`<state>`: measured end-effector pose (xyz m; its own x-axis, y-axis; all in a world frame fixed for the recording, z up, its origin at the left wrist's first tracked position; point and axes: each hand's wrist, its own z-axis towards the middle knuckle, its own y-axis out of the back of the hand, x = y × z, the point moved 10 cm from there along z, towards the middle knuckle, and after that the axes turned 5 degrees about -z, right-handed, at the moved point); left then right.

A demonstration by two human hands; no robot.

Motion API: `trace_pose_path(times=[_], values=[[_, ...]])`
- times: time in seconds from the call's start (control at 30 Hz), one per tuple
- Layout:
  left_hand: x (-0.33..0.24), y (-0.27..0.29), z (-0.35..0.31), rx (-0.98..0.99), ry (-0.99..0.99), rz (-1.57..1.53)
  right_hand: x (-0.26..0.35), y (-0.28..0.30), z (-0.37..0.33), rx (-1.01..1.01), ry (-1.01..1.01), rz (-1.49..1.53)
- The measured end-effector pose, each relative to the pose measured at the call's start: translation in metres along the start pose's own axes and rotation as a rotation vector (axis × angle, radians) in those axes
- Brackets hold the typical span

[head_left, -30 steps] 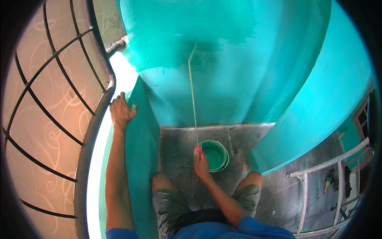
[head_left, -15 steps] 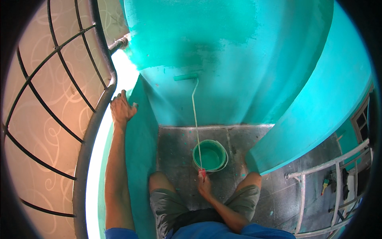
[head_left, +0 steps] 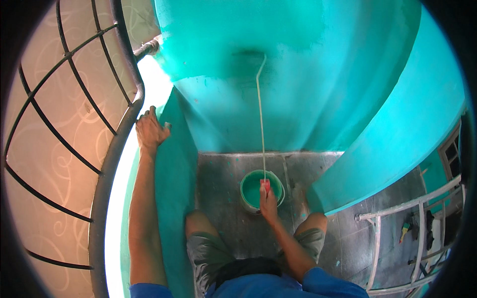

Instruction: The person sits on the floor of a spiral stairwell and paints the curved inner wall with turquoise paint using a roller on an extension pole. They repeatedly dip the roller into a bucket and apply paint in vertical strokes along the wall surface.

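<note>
My right hand is closed around the red handle of a long paint roller. Its pale rod reaches up to the wall, where the roller head lies against the green painted part and nearly blends into it. Below my right hand, a bucket with green paint inside stands on the floor. My left hand rests on top of the low side wall, its fingers spread and holding nothing.
At the left a dark metal grille curves beside the low wall. To the right a curved turquoise wall slants down to grey floor tiles. A metal ladder-like frame and a paintbrush are at the lower right.
My right hand has moved forward and slightly right over the bucket. The roller head has gone higher, from the lighter wall onto the greener paint. My left hand stays on the low wall.
</note>
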<state>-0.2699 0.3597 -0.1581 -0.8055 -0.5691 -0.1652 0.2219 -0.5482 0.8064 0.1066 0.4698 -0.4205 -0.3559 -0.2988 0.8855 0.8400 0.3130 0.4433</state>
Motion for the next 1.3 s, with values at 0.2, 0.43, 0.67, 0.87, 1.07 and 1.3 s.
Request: trace_pose_path(times=[0.2,0.43,0.67,0.87,1.07,1.3], values=[[-0.001,-0.002,0.002,0.015,0.002,-0.002,-0.02,0.002,-0.027,-0.104,0.132,-0.029],[-0.006,-0.001,0.001,0.028,0.011,0.001,0.026,0.007,0.016,-0.08,0.069,-0.034],[-0.002,0.002,0.0,0.013,0.01,-0.022,0.001,-0.033,-0.023,-0.051,0.051,-0.011],[0.0,0.001,0.0,0.032,0.034,-0.034,-0.047,-0.031,-0.087,0.03,-0.182,-0.105],[-0.004,0.002,0.001,0.012,0.016,-0.036,-0.049,-0.038,-0.065,-0.039,-0.095,-0.112],[-0.002,0.002,0.0,0.014,0.019,-0.048,0.07,-0.048,0.015,-0.096,0.114,0.061]])
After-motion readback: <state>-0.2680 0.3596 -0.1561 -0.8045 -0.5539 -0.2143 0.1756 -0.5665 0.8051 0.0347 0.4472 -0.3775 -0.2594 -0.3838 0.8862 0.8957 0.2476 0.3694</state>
